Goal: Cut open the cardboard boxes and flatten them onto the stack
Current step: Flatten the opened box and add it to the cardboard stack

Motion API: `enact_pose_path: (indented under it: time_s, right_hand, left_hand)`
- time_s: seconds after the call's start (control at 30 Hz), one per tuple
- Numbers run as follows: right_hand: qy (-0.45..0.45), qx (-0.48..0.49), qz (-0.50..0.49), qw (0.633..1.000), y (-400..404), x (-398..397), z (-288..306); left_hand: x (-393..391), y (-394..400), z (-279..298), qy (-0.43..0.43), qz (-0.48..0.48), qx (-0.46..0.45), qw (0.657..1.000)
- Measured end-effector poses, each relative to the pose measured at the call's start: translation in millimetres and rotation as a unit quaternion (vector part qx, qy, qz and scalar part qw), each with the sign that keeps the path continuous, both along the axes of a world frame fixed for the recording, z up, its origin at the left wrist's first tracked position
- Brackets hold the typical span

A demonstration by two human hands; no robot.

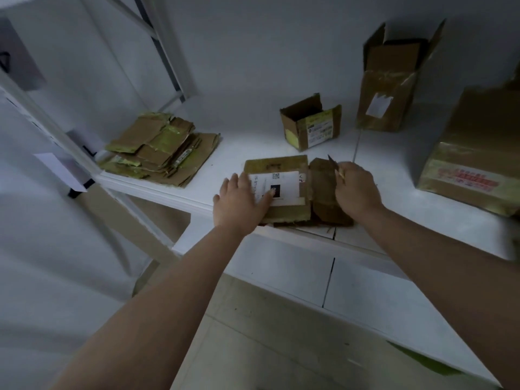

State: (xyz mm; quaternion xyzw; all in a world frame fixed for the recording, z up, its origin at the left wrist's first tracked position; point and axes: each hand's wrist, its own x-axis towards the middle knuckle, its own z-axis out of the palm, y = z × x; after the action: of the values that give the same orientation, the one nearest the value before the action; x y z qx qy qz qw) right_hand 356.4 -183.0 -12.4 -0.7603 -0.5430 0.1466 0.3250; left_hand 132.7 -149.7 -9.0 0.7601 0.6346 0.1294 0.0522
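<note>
A flattened brown cardboard box (284,167) with a white shipping label lies at the near edge of the white table (253,147). My left hand (239,202) presses flat on its left part, fingers straight over the label. My right hand (356,190) grips a small knife (334,164), its blade pointing up and away, right beside the box's folded flap (323,190). A stack of flattened boxes (160,149) lies at the table's left end.
A small open box (312,126) stands behind the work spot. A taller open box (388,88) stands at the back right, and a large taped box (475,167) at the far right. A white shelf frame (56,128) rises at the left.
</note>
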Motion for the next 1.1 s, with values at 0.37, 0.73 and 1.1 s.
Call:
enact_pose_path:
  time_s: [0.37,0.73,1.1]
  right_hand:
    - [0.032,-0.045,-0.001,0.998,9.6,-28.8,7.1]
    - [0.064,0.082,0.033,0.994,79.2,-144.7,53.6]
    - [0.076,0.174,0.072,0.979,181.6,-296.3,101.8]
  left_hand:
    - [-2.6,-7.7,19.6,-0.156,0.114,-0.092,0.977]
    - [-125.3,59.0,83.6,-0.037,0.117,0.062,0.990]
    - [-278.3,203.1,140.0,0.046,0.062,0.150,0.986]
